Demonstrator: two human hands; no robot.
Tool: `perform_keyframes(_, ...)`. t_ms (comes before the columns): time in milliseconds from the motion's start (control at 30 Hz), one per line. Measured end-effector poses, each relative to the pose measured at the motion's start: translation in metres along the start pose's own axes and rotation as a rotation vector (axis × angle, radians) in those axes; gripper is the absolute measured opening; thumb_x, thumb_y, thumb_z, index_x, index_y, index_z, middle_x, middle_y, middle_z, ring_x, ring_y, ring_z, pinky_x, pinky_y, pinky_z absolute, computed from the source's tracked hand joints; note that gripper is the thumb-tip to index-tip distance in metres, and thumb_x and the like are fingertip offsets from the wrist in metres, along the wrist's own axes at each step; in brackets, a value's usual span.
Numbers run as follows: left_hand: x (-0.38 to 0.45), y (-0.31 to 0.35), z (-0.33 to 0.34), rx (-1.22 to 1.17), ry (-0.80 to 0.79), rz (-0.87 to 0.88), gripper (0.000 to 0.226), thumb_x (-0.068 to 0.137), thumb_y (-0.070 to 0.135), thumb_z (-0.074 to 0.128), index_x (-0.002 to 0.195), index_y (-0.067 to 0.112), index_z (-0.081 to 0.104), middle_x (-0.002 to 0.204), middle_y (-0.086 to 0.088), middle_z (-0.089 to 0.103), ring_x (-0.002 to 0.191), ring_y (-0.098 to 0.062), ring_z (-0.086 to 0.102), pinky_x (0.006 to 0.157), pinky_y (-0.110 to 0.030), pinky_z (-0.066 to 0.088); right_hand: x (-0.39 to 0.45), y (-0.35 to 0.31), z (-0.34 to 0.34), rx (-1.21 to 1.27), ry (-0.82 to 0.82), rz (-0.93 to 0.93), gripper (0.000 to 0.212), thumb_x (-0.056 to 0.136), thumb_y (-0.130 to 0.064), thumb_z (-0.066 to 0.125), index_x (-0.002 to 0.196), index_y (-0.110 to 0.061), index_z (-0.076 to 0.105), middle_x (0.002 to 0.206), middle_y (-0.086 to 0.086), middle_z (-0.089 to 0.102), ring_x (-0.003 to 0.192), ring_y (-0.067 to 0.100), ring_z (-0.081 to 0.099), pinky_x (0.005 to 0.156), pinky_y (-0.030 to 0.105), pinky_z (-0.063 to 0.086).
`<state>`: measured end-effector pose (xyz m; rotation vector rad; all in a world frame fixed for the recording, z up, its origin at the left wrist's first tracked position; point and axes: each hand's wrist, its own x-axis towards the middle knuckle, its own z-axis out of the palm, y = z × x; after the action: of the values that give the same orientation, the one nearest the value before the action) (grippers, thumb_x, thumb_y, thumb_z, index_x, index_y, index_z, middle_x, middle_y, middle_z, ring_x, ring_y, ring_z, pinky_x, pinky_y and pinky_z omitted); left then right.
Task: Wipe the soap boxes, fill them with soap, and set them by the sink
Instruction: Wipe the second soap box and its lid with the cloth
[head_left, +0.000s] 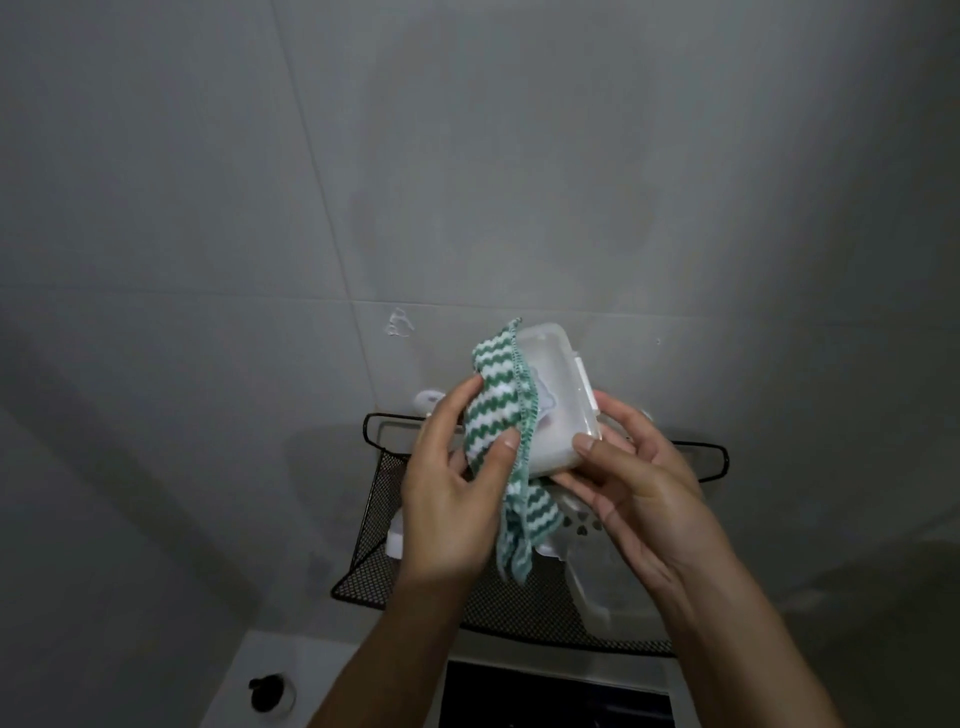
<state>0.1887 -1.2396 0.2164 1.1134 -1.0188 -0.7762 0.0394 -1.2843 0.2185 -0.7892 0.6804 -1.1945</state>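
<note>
I hold a translucent white soap box (558, 384) up in front of the tiled wall. My right hand (631, 478) grips its lower right corner, thumb on the front and fingers behind. My left hand (457, 467) holds a green-and-white zigzag cloth (501, 415) against the box's left side, thumb pressing the cloth; the cloth's tail hangs down between my hands. Another white soap box (587, 525) with small holes lies in the rack below, partly hidden by my right hand.
A black wire-mesh rack (374, 545) is fixed to the grey tiled wall under my hands, with white items in it. Below lie a white counter edge (270, 660), a dark sink opening (550, 696) and a small black-topped bottle (270, 693) at lower left.
</note>
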Motion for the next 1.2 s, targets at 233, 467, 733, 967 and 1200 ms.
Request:
perform_keyframes(233, 0.019, 0.009, -0.027, 0.000, -0.132, 0.001, 0.048, 0.085, 0.009, 0.074, 0.126, 0.031, 0.063, 0.116, 0.016, 0.070, 0.098, -0.012, 0.072, 0.073, -0.022, 0.058, -0.007, -0.011, -0.004, -0.161, -0.022, 0.013, 0.056, 0.063, -0.019, 0.080, 0.113, -0.004, 0.062, 0.100, 0.016, 0.075, 0.089, 0.024, 0.073, 0.073, 0.028, 0.060)
perform_keyframes(467, 0.050, 0.029, -0.054, 0.152, -0.554, -0.048, 0.049, 0.070, 0.027, 0.081, 0.118, 0.034, 0.071, 0.121, 0.004, 0.070, 0.107, -0.020, 0.069, 0.092, -0.030, 0.056, -0.002, -0.036, -0.015, -0.322, -0.058, 0.179, 0.067, 0.067, -0.049, 0.073, 0.122, -0.011, 0.065, 0.111, 0.021, 0.073, 0.090, 0.036, 0.073, 0.068, 0.044, 0.062)
perform_keyframes(733, 0.061, 0.027, -0.049, 0.196, -0.544, -0.021, 0.035, 0.076, 0.022, 0.079, 0.109, 0.035, 0.075, 0.110, 0.005, 0.075, 0.104, -0.012, 0.070, 0.089, -0.024, 0.054, -0.003, -0.040, -0.030, -0.254, -0.075, 0.237, 0.050, 0.068, -0.031, 0.082, 0.105, 0.000, 0.071, 0.107, 0.031, 0.071, 0.092, 0.046, 0.072, 0.067, 0.046, 0.062)
perform_keyframes(967, 0.024, 0.006, -0.033, 0.266, -0.271, 0.132, 0.041, 0.095, 0.022, 0.064, 0.135, 0.031, 0.060, 0.126, 0.016, 0.067, 0.117, -0.003, 0.062, 0.097, -0.024, 0.051, -0.009, -0.035, -0.023, -0.056, 0.037, 0.160, 0.049, 0.073, -0.022, 0.073, 0.114, 0.001, 0.061, 0.104, 0.029, 0.072, 0.093, 0.043, 0.073, 0.065, 0.044, 0.062)
perform_keyframes(1200, -0.003, 0.000, -0.016, 0.218, -0.072, 0.118, 0.047, 0.097, 0.023, 0.061, 0.141, 0.037, 0.051, 0.126, 0.022, 0.064, 0.113, 0.001, 0.062, 0.089, -0.020, 0.054, -0.013, -0.027, -0.012, 0.032, 0.032, 0.143, 0.041, 0.076, -0.016, 0.072, 0.111, 0.002, 0.060, 0.110, 0.031, 0.070, 0.099, 0.045, 0.071, 0.075, 0.047, 0.062)
